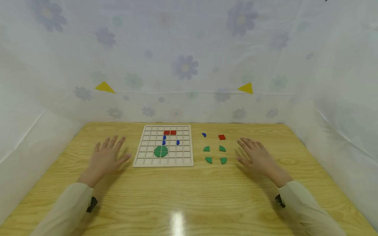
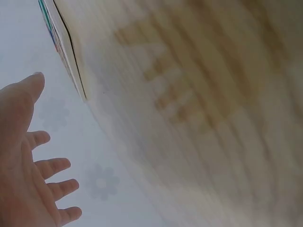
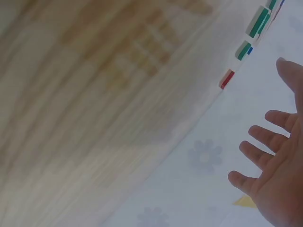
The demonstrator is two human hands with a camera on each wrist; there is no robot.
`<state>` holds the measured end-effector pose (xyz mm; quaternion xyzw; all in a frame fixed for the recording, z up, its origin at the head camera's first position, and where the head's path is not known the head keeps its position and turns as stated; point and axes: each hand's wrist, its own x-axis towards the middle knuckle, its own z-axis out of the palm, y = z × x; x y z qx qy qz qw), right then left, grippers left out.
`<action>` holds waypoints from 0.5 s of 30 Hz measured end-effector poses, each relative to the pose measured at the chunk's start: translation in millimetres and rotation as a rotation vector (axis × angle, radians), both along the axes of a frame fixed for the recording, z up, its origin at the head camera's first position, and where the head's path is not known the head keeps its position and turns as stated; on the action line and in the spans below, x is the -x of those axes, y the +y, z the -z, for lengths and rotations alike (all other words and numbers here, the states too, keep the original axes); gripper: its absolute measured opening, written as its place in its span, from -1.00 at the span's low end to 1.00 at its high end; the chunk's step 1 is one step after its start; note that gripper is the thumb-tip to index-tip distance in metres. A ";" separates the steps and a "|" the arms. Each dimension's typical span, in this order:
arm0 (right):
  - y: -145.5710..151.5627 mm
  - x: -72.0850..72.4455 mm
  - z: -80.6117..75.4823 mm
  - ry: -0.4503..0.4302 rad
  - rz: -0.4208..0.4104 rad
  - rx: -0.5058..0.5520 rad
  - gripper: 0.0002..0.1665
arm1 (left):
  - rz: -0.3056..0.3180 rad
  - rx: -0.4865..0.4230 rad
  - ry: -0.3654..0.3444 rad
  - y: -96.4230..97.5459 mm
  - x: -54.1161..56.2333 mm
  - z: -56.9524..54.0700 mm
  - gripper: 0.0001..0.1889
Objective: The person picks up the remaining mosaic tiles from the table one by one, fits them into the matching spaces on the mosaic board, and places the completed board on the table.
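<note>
The left hand (image 1: 105, 159) is at the lower left of the frame, held over the table with its fingers spread wide and nothing in it. Just to its right, not touching, lies a flat, pale, wood-looking board with square boxes (image 1: 184, 160), a bit left of the middle. The right hand (image 1: 260, 159) is at the right of the frame, also over the table and holding nothing, its fingers straight and closer together. Just to its left, and not touching it, are the loose pieces: four flat green quarter-circle pieces (image 1: 207, 149), with a flat red square piece (image 1: 222, 137) and a small flat blue half-circle piece (image 1: 204, 134) above them. On the board, two red box-shaped pieces (image 1: 166, 132) sit side by side near the top, three blue half-round pieces (image 1: 178, 142) sit below, and a green circle (image 1: 157, 148) is lower down. The table (image 1: 189, 186) is yellow-brown with wavy wood lines and a shiny spot at the bottom. Behind it hangs a thin, wrinkly white sheet with pale flowers (image 1: 203, 108), with two yellow triangles (image 1: 246, 88) on it.
</note>
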<state>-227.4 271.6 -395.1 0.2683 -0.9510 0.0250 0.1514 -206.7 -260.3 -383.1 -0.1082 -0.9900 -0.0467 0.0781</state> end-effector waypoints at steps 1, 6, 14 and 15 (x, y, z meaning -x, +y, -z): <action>-1.2 0.0 0.3 0.012 -0.010 -0.004 -0.22 | 0.005 0.003 0.002 1.5 0.5 0.2 -0.21; -8.1 0.4 2.0 0.070 -0.074 -0.012 -0.24 | 0.031 0.038 0.008 8.6 2.6 -0.8 -0.23; -21.8 -0.1 3.1 0.057 -0.097 -0.073 -0.35 | 0.072 0.052 0.020 19.8 8.7 -1.0 -0.25; -23.5 -0.2 3.1 0.060 -0.105 -0.076 -0.36 | 0.076 0.053 0.021 21.2 9.6 -0.5 -0.26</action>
